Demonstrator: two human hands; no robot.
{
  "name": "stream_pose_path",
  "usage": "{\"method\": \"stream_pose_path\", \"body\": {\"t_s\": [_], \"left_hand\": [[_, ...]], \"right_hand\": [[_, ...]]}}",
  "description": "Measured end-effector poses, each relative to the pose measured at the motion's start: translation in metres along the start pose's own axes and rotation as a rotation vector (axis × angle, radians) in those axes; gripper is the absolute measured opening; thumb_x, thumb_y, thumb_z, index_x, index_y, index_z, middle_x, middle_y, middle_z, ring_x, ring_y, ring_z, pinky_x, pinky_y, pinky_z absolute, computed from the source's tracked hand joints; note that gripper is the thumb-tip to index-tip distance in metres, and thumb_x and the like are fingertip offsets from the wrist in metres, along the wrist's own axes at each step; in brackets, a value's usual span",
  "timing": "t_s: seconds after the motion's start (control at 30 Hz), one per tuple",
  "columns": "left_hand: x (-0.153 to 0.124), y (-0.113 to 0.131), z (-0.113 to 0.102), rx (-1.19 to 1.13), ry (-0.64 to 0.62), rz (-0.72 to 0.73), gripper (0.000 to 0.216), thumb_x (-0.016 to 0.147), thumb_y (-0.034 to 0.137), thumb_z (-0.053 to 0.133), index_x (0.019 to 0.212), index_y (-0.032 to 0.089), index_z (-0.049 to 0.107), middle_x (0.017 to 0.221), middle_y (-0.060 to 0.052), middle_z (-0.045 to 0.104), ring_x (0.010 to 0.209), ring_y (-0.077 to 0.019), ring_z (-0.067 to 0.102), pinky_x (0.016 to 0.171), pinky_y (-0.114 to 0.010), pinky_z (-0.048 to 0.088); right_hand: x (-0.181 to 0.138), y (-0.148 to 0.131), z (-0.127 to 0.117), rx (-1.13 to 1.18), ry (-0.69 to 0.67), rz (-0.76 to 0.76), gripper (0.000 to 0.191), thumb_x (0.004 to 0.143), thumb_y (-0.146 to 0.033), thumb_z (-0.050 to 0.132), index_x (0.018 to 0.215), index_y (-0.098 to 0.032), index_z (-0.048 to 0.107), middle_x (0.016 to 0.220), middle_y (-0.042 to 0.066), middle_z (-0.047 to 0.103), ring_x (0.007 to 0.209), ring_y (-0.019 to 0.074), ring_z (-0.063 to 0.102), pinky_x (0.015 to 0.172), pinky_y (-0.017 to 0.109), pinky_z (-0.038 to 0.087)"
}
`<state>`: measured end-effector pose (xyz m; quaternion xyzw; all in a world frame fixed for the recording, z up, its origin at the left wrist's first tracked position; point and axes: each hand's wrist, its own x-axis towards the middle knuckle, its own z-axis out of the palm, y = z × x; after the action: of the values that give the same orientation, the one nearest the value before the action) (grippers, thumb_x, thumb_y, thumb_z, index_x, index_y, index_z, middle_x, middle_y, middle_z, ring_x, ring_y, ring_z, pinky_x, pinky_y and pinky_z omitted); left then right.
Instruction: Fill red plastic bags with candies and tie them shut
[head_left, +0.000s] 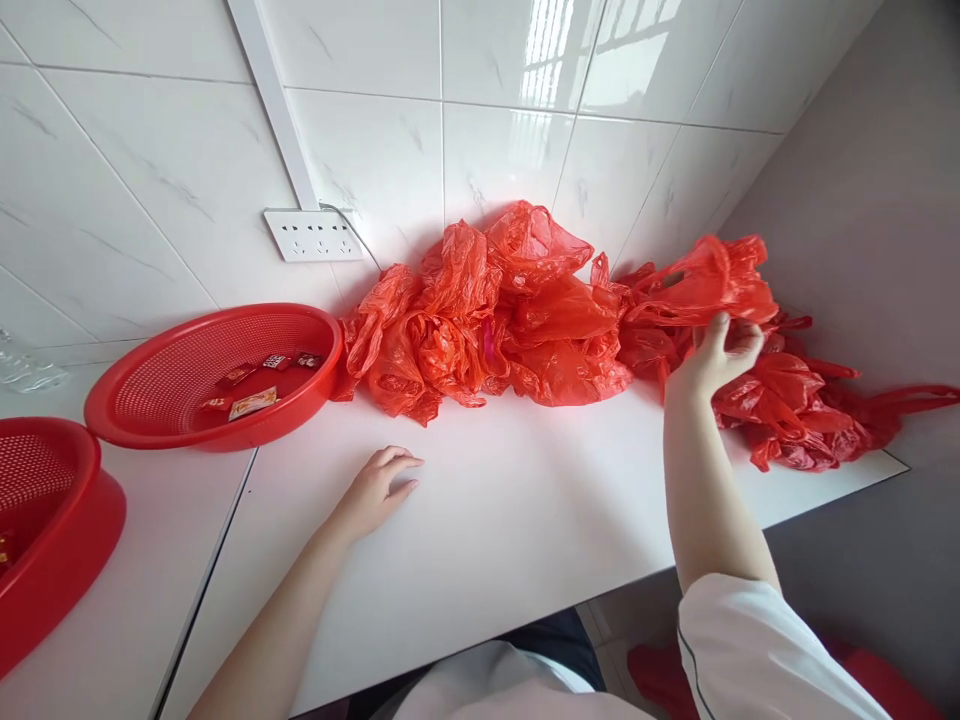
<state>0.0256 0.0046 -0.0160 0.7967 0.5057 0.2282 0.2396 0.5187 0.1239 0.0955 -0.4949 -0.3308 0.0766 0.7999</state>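
My right hand [726, 352] is closed on a red plastic bag [712, 280], which it lifts at the right end of a long heap of crumpled red bags [562, 330]. More loose red bags [799, 410] lie under and beside that wrist, near the table's right end. My left hand [381, 488] hovers over or rests on the white table [517, 490], in front of the heap. Its fingers are apart and nothing is in them.
A red perforated basket [202, 330] with a few small packets stands left of the bags. A second red basket [90, 560] is cut off at the left edge. A socket panel [313, 235] with a cable sits on the tiled wall. Clear plastic [28, 362] lies far left.
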Motion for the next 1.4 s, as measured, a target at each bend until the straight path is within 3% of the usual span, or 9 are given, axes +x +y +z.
{"method": "stream_pose_path", "body": {"t_s": [0.13, 0.33, 0.5, 0.63, 0.77, 0.93, 1.1, 1.27, 1.4], "left_hand": [[0.005, 0.022, -0.005, -0.112, 0.119, 0.006, 0.033, 0.094, 0.038, 0.054, 0.126, 0.029, 0.06, 0.126, -0.005, 0.057, 0.12, -0.0211, 0.056, 0.101, -0.038, 0.05], [-0.009, 0.098, -0.025, 0.099, 0.654, 0.267, 0.103, 0.077, 0.05, 0.076, 0.156, 0.031, 0.012, 0.16, -0.017, 0.021, 0.145, -0.0385, 0.029, 0.112, -0.058, 0.037], [-0.022, 0.125, -0.04, 0.468, 0.622, 0.459, 0.04, 0.088, 0.033, 0.067, 0.128, 0.033, 0.06, 0.142, -0.007, 0.055, 0.134, -0.0328, 0.048, 0.116, -0.061, 0.027], [-0.032, 0.108, -0.053, 0.304, 0.555, 0.496, 0.016, 0.09, 0.019, 0.063, 0.1, 0.026, 0.073, 0.098, -0.003, 0.074, 0.101, -0.02, 0.064, 0.09, -0.036, 0.052], [-0.048, 0.089, -0.062, 0.274, 0.466, 0.563, 0.019, 0.088, 0.017, 0.066, 0.103, 0.027, 0.072, 0.102, -0.001, 0.075, 0.095, -0.0172, 0.064, 0.083, -0.032, 0.052], [-0.054, 0.078, -0.06, 0.354, 0.402, 0.495, 0.026, 0.087, 0.012, 0.066, 0.106, 0.028, 0.072, 0.106, -0.001, 0.075, 0.094, -0.0177, 0.063, 0.083, -0.034, 0.051], [-0.05, 0.077, -0.054, 0.367, 0.382, 0.461, 0.031, 0.09, 0.016, 0.063, 0.117, 0.029, 0.069, 0.108, -0.002, 0.075, 0.099, -0.0189, 0.065, 0.087, -0.035, 0.05], [-0.06, 0.09, -0.063, 0.37, 0.348, 0.502, 0.041, 0.098, 0.018, 0.045, 0.137, 0.025, 0.057, 0.138, -0.008, 0.062, 0.13, -0.0238, 0.054, 0.118, -0.047, 0.03], [-0.078, 0.108, -0.062, 0.226, 0.126, 0.569, 0.029, 0.094, 0.016, 0.038, 0.101, 0.022, 0.066, 0.109, -0.005, 0.074, 0.117, -0.0219, 0.063, 0.122, -0.049, 0.023]], "right_hand": [[-0.063, -0.031, -0.001, 0.174, -0.073, 0.011, 0.02, 0.079, -0.034, 0.063, 0.081, -0.024, 0.045, 0.087, 0.0, 0.057, 0.083, 0.016, 0.062, 0.071, 0.029, 0.052], [-0.195, -0.069, 0.007, 0.122, -0.949, 0.426, 0.023, 0.086, -0.043, 0.065, 0.087, -0.021, 0.062, 0.081, 0.002, 0.064, 0.074, 0.0175, 0.063, 0.072, 0.032, 0.053], [-0.226, -0.081, 0.021, 0.113, -1.437, 0.477, 0.028, 0.086, -0.045, 0.065, 0.09, -0.018, 0.063, 0.093, 0.005, 0.066, 0.083, 0.0176, 0.062, 0.077, 0.031, 0.051], [-0.216, -0.066, 0.028, -0.028, -1.378, 0.535, 0.025, 0.086, -0.043, 0.062, 0.085, -0.018, 0.063, 0.082, 0.002, 0.066, 0.072, 0.0146, 0.06, 0.069, 0.027, 0.049], [-0.198, -0.039, 0.034, -0.381, -1.238, 0.553, 0.02, 0.086, -0.035, 0.058, 0.077, -0.017, 0.06, 0.085, 0.006, 0.069, 0.077, 0.0178, 0.064, 0.068, 0.029, 0.05], [-0.202, -0.067, 0.028, -0.235, -1.215, 0.175, 0.017, 0.093, -0.037, 0.055, 0.09, -0.02, 0.06, 0.093, 0.006, 0.067, 0.086, 0.0184, 0.064, 0.078, 0.033, 0.051], [-0.245, -0.126, 0.021, 0.081, -1.649, -0.41, 0.008, 0.092, -0.031, 0.061, 0.095, -0.024, 0.065, 0.118, 0.009, 0.066, 0.109, 0.0221, 0.062, 0.097, 0.039, 0.048], [-0.257, -0.103, 0.041, -0.336, -1.486, -0.23, 0.019, 0.092, -0.013, 0.043, 0.097, -0.023, 0.058, 0.088, 0.003, 0.069, 0.076, 0.0167, 0.063, 0.075, 0.029, 0.05], [-0.232, -0.075, 0.057, -0.64, -1.344, -0.344, 0.025, 0.086, -0.007, 0.041, 0.085, -0.021, 0.061, 0.092, 0.005, 0.067, 0.078, 0.0177, 0.061, 0.071, 0.027, 0.044]]}}
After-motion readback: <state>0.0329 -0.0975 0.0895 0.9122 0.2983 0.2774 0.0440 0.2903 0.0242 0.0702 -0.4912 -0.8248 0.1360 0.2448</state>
